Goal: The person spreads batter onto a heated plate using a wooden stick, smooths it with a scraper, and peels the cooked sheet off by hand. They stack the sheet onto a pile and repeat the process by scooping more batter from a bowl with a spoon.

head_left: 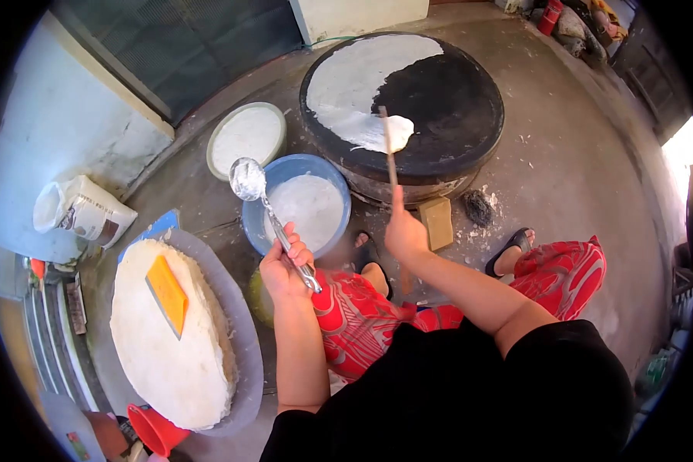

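Observation:
My left hand (pixel 286 266) grips a metal ladle (pixel 248 179) by its handle, with the bowl raised and smeared with white batter. Below the ladle sits a blue basin (pixel 340 225) of white batter (pixel 306 202). In my right hand (pixel 406 237) is a thin wooden stick (pixel 391 165), its far end over a white clump of batter on the round black griddle (pixel 454 100). A thin white sheet of batter (pixel 346 81) coats the griddle's left and far side; the right side shows black. Whether the stick has a blade is hidden.
A pale tub of white powder or batter (pixel 248 138) stands behind the basin. At left, a tall stack of white flat sheets (pixel 162 346) carries an orange scraper (pixel 168 289). A sack (pixel 96 212) leans by the wall. A brick (pixel 436 223) and dark scouring pad (pixel 479 208) lie before the griddle.

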A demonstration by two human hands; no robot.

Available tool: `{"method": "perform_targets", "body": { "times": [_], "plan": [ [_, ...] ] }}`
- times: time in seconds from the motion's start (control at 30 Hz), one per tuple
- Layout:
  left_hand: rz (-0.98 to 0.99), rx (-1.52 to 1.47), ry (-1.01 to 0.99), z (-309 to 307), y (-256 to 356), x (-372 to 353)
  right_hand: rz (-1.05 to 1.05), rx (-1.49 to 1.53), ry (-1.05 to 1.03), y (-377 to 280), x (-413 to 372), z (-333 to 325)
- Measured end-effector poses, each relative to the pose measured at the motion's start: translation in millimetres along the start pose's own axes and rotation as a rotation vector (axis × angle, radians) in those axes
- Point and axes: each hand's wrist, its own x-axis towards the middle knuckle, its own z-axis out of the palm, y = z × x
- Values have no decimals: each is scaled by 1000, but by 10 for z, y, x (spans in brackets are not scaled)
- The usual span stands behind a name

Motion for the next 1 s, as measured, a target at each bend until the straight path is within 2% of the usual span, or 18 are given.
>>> {"method": "perform_targets", "body": {
  "times": [0.03,0.07,0.13,0.2,0.33,0.4,0.47,0.5,0.53,0.6,0.63,0.73,0.77,0.8,0.87,0.9,0.93,1.0],
  "plan": [
    [13,2,0,24,-21,-12,-50,17,-32,-38,-43,35],
    [26,6,-1,32,-36,-31,-191,-136,-21,-10,33,197],
    [13,17,-18,21,-33,-15,-133,-214,-20,-44,156,202],
    [-1,26,-35,6,-11,2,21,-147,54,161,229,117],
    [1,35,-44,45,-55,45,58,-87,99,437,-9,-119],
    [18,40,-17,53,-72,23,24,-123,112,436,13,57],
    [20,48,-23,63,-92,44,-218,-337,0,400,55,128],
    [19,60,-22,73,-86,51,-175,-361,69,433,102,123],
    [-1,60,-28,76,-88,55,-171,-355,67,488,128,25],
    [-27,59,-36,66,-89,44,22,-248,61,660,100,-252],
    [-13,61,-31,72,-89,55,52,-251,26,724,63,-364],
    [7,61,-11,113,-132,51,50,-332,113,725,-67,-316],
    [23,70,0,127,-145,43,-75,-379,70,769,-38,-195],
    [41,82,10,134,-154,32,-73,-372,69,807,-21,-145],
    [28,87,7,176,-176,48,-209,-460,22,917,58,-120],
    [15,80,13,177,-182,43,-183,-502,86,992,83,-261],
    [15,80,14,166,-184,52,-11,-503,6,1002,92,-490],
    [-3,75,-29,146,-168,102,5,-362,123,1299,244,-614]
  ]
}}
